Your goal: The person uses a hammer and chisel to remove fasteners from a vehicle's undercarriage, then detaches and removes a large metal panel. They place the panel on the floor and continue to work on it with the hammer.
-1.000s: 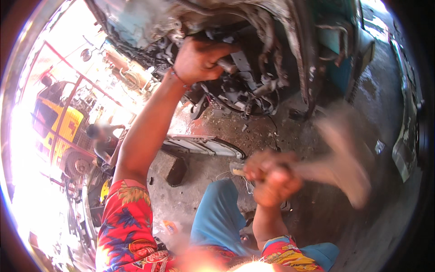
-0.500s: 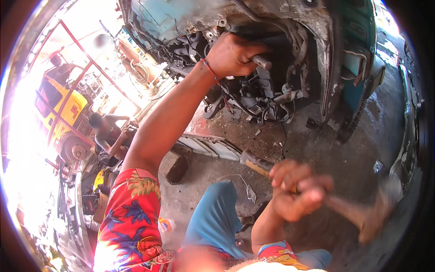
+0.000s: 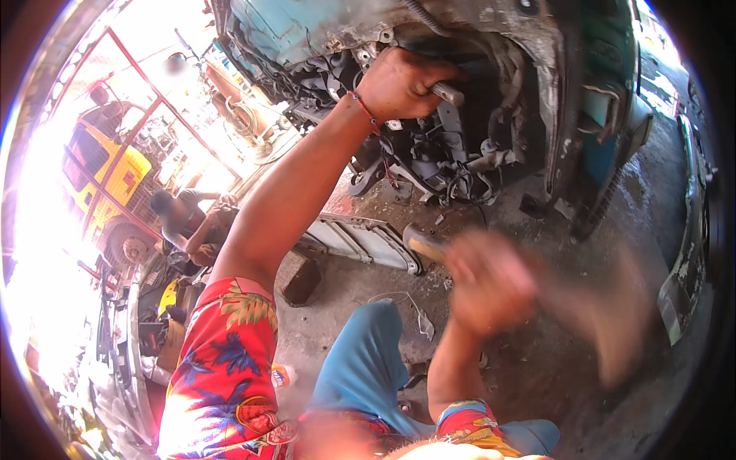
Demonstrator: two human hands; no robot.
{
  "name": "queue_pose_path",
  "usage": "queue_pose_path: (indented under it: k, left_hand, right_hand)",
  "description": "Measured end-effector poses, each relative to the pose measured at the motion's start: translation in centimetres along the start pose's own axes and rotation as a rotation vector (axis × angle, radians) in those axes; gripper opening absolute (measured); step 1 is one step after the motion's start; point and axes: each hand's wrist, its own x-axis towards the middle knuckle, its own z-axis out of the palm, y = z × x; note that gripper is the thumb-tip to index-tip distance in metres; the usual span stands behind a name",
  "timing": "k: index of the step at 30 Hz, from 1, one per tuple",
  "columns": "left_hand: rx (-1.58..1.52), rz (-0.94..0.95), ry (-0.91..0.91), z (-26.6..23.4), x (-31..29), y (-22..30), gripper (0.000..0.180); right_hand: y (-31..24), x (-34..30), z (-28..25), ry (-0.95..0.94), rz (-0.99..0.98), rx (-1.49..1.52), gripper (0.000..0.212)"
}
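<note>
Our left hand (image 3: pixel 406 83) clamps a bar (image 3: pixel 448 93) at the vehicle (image 3: pixel 491 23) edge; our right hand (image 3: pixel 491 280) grips a blurred hammer (image 3: pixel 575 299). Panel (image 3: pixel 364 241) and block (image 3: pixel 297 280) obstruct the floor (image 3: pixel 330 326).

A left hand (image 3: pixel 402 84) grips a metal bar (image 3: pixel 449 94) against a battered teal vehicle (image 3: pixel 282 27) as the right hand (image 3: pixel 492 285) holds a blurred hammer (image 3: pixel 613 326).

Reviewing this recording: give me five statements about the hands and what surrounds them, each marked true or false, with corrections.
1. The left hand grips a metal rod. True.
2. The right hand is empty. False: it holds a hammer, blurred at the head.
3. A red wristband is on the left wrist. True.
4. The person's trousers are red. False: they are blue.
5. A yellow vehicle stands in the background at left. True.
</note>
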Motion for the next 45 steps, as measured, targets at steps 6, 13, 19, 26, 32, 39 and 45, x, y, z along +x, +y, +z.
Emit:
queue_pose_path:
  k: [6, 13, 19, 26, 32, 39, 45]
  left_hand:
    - [0.019, 0.042, 0.084, 0.6, 0.5, 0.4, 0.039]
    - [-0.018, 0.028, 0.115, 0.9, 0.0, -1.0, 0.040]
    - [0.016, 0.053, -0.018, 1.3, -0.6, 1.6, 0.046]
    - [0.027, 0.304, -0.198, 4.5, -4.1, 7.1, 0.049]
    - [0.040, 0.257, -0.111, 3.2, -1.6, 5.8, 0.039]
    - [0.084, 0.183, -0.131, 1.4, -1.0, 3.6, 0.042]
    - [0.128, 0.164, -0.145, 1.3, -0.7, 2.4, 0.044]
  right_hand:
    - [0.7, 0.3, -0.6, -0.156, 0.539, 0.175, 0.041]
    - [1.3, -0.6, 1.2, -0.026, 0.446, 0.193, 0.045]
    - [2.1, -2.8, -0.6, -0.037, 0.864, 0.484, 0.032]
    - [2.0, -3.0, -3.2, -0.027, 0.743, 0.360, 0.025]
    - [2.6, -3.1, -3.9, -0.099, 0.889, 0.445, 0.044]
    - [3.5, -3.1, -3.3, -0.167, 0.883, 0.479, 0.046]
    - [3.6, -3.7, -2.9, -0.187, 0.908, 0.491, 0.048]
